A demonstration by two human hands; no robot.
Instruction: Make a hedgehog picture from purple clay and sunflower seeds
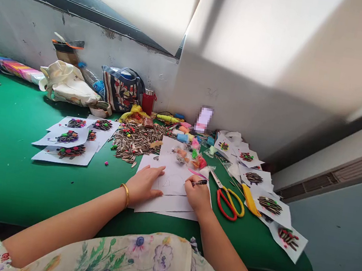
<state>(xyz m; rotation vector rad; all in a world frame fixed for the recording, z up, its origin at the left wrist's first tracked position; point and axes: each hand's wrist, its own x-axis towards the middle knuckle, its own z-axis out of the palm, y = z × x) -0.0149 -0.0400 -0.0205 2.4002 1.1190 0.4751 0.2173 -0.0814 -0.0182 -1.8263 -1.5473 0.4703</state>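
My right hand (197, 195) is closed around a black pen (200, 183), its tip hidden by the fingers over a white sheet of paper (173, 187). Faint drawn lines, part of a rounded outline, show on that sheet. Flat on the sheet's left side, my left hand (147, 183) lies with its fingers spread, a gold bangle on the wrist. More white sheets (167, 206) lie beneath. To the right of my right hand are scissors (225, 200) with one red and one yellow handle. Beyond the paper spreads a pile of striped sunflower seeds (140, 141).
Finished-looking seed hedgehog cards (75, 154) lie on the left of the green table (21, 167), others (270, 206) along the right edge. A yellow-handled tool (251, 200) sits by them. Clay packets (183, 156), a striped bag (121, 91) and a red bottle (148, 102) stand toward the wall.
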